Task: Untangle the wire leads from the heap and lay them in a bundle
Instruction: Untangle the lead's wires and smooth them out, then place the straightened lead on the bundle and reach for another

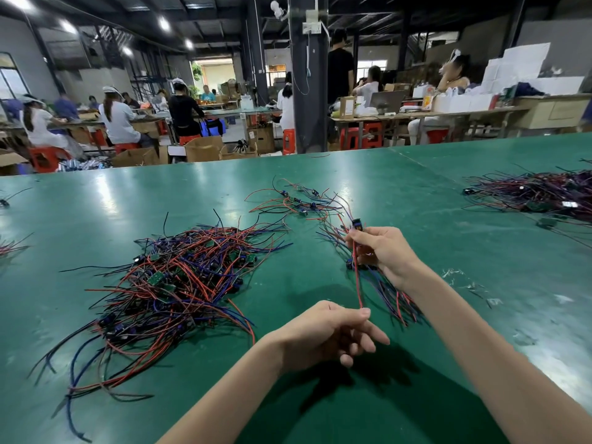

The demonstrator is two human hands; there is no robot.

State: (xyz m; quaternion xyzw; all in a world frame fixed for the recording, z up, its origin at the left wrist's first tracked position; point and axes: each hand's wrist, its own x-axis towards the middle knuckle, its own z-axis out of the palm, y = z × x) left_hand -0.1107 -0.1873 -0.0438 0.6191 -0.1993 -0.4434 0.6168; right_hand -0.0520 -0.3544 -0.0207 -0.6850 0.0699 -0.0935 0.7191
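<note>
At centre right of the frame, my right hand grips a red wire while my left hand, held apart below it, pinches its tip. The heap lies to the left. A hard tug could drag the bundle underneath.

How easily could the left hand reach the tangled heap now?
Probably yes: nothing lies between the left hand and the heap, but its fingers are pinching a red lead that the right hand also holds.
</note>
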